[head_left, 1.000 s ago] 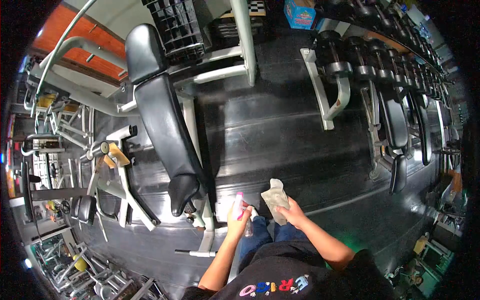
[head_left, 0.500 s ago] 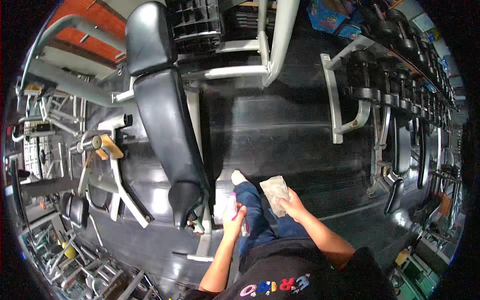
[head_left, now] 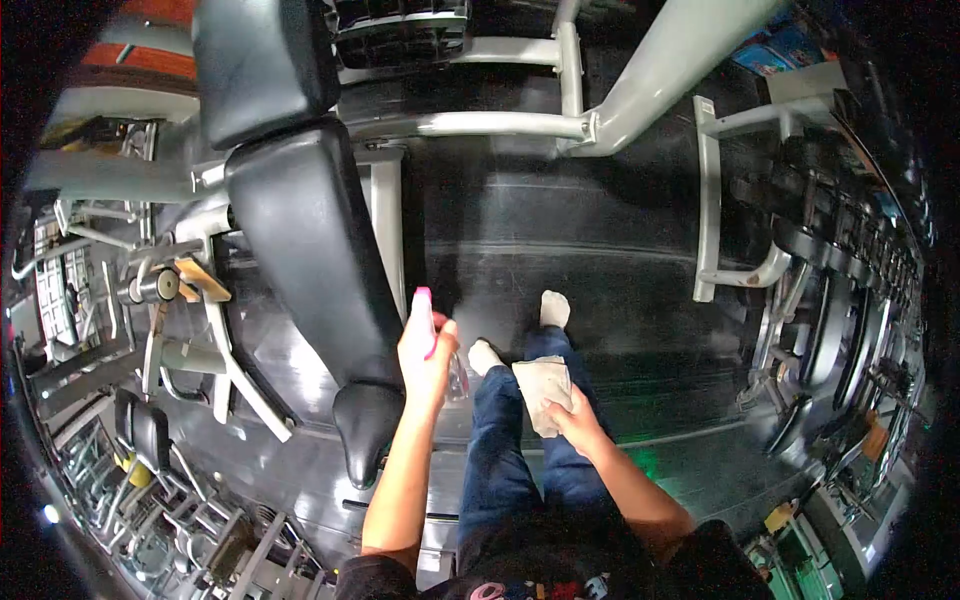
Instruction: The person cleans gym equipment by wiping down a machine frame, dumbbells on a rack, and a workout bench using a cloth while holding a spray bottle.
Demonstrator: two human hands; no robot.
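My left hand (head_left: pixel 428 365) is closed around a spray bottle (head_left: pixel 424 312) with a pink and white head; its clear body shows partly below the fingers. That hand is beside the edge of a black padded bench (head_left: pixel 310 240), above its lower end. In front of my thighs, my right hand (head_left: pixel 578 420) grips a folded pale cloth (head_left: pixel 543 385) between thumb and fingers. The cloth hangs over my jeans, apart from the bench.
Grey steel frame tubes (head_left: pixel 470 125) cross the floor ahead. A dumbbell rack (head_left: pixel 830 240) stands at the right, its upright post (head_left: pixel 708 200) nearer me. More gym machines (head_left: pixel 190 340) fill the left side. Dark floor (head_left: pixel 590 230) lies between bench and rack.
The left hand with the spray bottle has moved forward and left, closer to the bench. My view has shifted closer to the bench, and a second foot has come into sight. The cloth stays in the right hand.
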